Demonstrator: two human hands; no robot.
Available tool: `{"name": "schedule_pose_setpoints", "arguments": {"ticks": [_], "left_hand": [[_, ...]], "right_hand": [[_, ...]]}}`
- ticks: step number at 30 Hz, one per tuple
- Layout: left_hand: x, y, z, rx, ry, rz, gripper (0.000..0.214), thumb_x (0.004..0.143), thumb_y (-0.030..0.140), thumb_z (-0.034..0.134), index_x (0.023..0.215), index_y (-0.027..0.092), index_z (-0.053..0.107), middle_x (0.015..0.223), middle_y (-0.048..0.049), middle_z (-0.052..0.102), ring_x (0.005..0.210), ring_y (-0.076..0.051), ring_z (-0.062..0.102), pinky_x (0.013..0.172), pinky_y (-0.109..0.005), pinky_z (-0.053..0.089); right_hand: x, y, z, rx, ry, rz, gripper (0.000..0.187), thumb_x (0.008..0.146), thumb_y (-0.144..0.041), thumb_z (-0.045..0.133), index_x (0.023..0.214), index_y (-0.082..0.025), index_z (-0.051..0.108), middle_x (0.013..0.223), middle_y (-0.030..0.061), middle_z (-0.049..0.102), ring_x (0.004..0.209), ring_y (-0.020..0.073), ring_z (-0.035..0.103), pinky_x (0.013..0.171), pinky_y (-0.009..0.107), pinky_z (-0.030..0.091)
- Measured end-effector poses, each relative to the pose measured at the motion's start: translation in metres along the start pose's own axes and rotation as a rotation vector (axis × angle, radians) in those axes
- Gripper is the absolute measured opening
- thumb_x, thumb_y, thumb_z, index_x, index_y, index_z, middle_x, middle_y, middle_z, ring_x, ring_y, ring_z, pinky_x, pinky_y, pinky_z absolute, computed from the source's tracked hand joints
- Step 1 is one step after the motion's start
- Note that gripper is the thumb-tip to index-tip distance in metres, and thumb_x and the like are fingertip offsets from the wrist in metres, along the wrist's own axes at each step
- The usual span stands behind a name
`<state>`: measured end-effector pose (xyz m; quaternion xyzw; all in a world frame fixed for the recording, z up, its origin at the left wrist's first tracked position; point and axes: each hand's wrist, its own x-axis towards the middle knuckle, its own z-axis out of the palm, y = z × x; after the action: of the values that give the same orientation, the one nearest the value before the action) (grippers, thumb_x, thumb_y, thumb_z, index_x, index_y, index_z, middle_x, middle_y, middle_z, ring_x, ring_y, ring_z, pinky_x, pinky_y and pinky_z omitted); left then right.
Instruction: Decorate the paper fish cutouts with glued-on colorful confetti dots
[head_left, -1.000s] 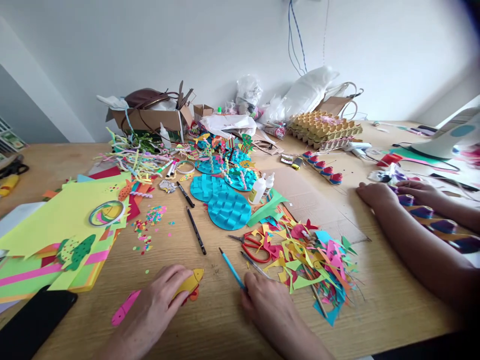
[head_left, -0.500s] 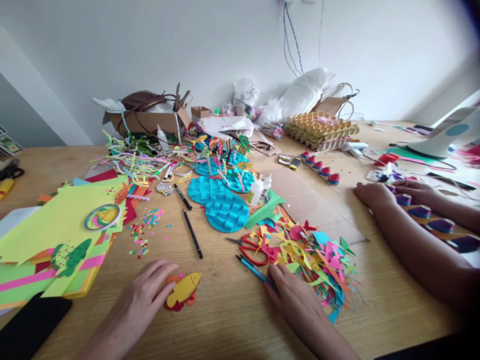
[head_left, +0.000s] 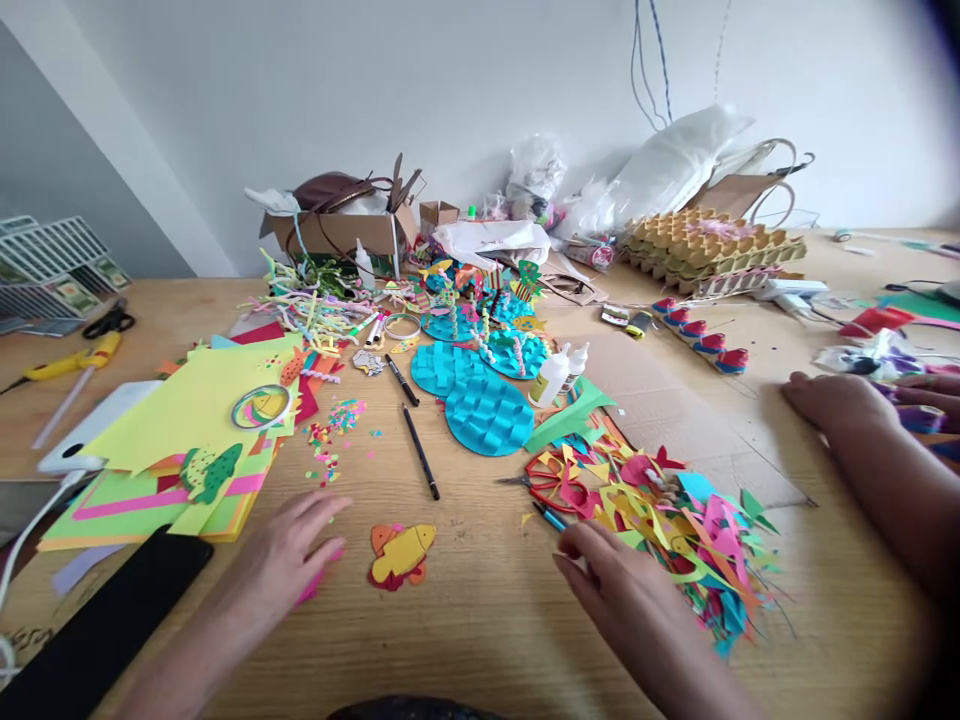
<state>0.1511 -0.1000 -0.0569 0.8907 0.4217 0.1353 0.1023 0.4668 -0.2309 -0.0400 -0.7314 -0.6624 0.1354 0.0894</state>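
Observation:
My left hand [head_left: 289, 555] has its fingers stretched forward and apart, low over the wood. A bright pink paper piece [head_left: 313, 585] peeks out under its thumb; whether the hand touches it is hidden. Beside it, a yellow paper fish [head_left: 409, 552] lies on top of red and orange cut-outs. My right hand [head_left: 622, 590] is loosely curved, with a gap between thumb and forefinger, holding nothing I can see. Just past its fingertips shows the end of a blue pen [head_left: 552, 517], the rest hidden by the hand. Red-handled scissors [head_left: 544, 482] lie beyond the pen.
Paper scraps [head_left: 660, 510] are heaped at right, beside a co-worker's arm [head_left: 862, 440]. A black pencil [head_left: 420, 455], woven blue discs [head_left: 489, 413] and glue bottles [head_left: 551, 375] are ahead. Coloured sheets [head_left: 180, 400] and a black phone [head_left: 112, 620] lie left.
The view has turned left. My left hand has come away from the stacked cut-outs, and a pink piece now shows under its thumb. The right hand's fingers have loosened beside the blue pen.

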Motion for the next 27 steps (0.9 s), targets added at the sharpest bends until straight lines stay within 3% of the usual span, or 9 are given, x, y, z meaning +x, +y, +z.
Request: {"name": "schedule_pose_setpoints", "arguments": {"ticks": [3,6,11,16,19,23,27], "left_hand": [[-0.007,0.014,0.009,-0.068,-0.070,0.040,0.030,0.078,0.023,0.045,0.104,0.022,0.058,0.105,-0.0047,0.061,0.096,-0.018,0.058,0.083,-0.028,0.049],[-0.012,0.024,0.013,-0.104,-0.082,0.035,0.032,0.077,0.018,0.045,0.107,0.022,0.057,0.107,-0.0047,0.060,0.097,-0.018,0.057,0.086,-0.029,0.048],[-0.020,0.016,0.010,-0.110,-0.061,-0.019,0.032,0.078,0.020,0.044,0.108,0.023,0.056,0.108,-0.0046,0.059,0.098,-0.019,0.056,0.085,-0.031,0.048],[-0.032,-0.012,0.000,-0.062,-0.004,-0.161,0.033,0.080,0.038,0.047,0.105,0.021,0.058,0.104,-0.0069,0.061,0.097,-0.022,0.057,0.085,-0.033,0.047],[-0.043,-0.022,-0.001,-0.056,-0.047,-0.174,0.032,0.079,0.039,0.048,0.106,0.023,0.058,0.107,-0.0054,0.060,0.100,-0.022,0.056,0.087,-0.031,0.045],[-0.051,-0.022,0.006,-0.094,-0.113,-0.209,0.032,0.080,0.034,0.050,0.110,0.027,0.056,0.112,-0.0032,0.058,0.104,-0.020,0.053,0.089,-0.029,0.042],[-0.044,-0.012,0.008,-0.143,-0.168,-0.237,0.025,0.080,0.031,0.048,0.103,0.025,0.058,0.103,-0.0035,0.058,0.095,-0.019,0.055,0.082,-0.026,0.043]], "right_hand": [[0.015,-0.035,0.000,0.079,-0.133,-0.125,0.011,0.079,-0.014,0.046,0.081,-0.018,0.056,0.084,0.0044,0.061,0.075,0.0166,0.059,0.064,0.025,0.043],[0.031,-0.062,0.006,0.103,-0.185,-0.221,0.015,0.079,-0.015,0.049,0.091,-0.018,0.057,0.095,0.0059,0.060,0.087,0.0186,0.058,0.071,0.026,0.043],[0.057,-0.084,0.023,0.041,-0.213,-0.367,0.017,0.079,-0.023,0.051,0.094,-0.018,0.054,0.094,0.0053,0.059,0.086,0.0190,0.057,0.067,0.025,0.043],[0.070,-0.092,0.035,-0.057,-0.249,-0.341,0.015,0.078,-0.020,0.049,0.091,-0.016,0.055,0.093,0.0071,0.059,0.082,0.0189,0.057,0.064,0.025,0.042],[0.070,-0.092,0.037,-0.003,-0.272,-0.302,0.015,0.076,-0.019,0.051,0.090,-0.017,0.055,0.094,0.0067,0.059,0.083,0.0183,0.057,0.066,0.024,0.040],[0.071,-0.089,0.038,0.067,-0.301,-0.263,0.014,0.073,-0.015,0.049,0.085,-0.017,0.056,0.088,0.0062,0.061,0.080,0.0171,0.057,0.064,0.023,0.038],[0.072,-0.082,0.038,0.208,-0.284,-0.276,0.013,0.072,-0.010,0.045,0.075,-0.018,0.055,0.076,0.0028,0.062,0.070,0.0133,0.055,0.059,0.020,0.035]]}}
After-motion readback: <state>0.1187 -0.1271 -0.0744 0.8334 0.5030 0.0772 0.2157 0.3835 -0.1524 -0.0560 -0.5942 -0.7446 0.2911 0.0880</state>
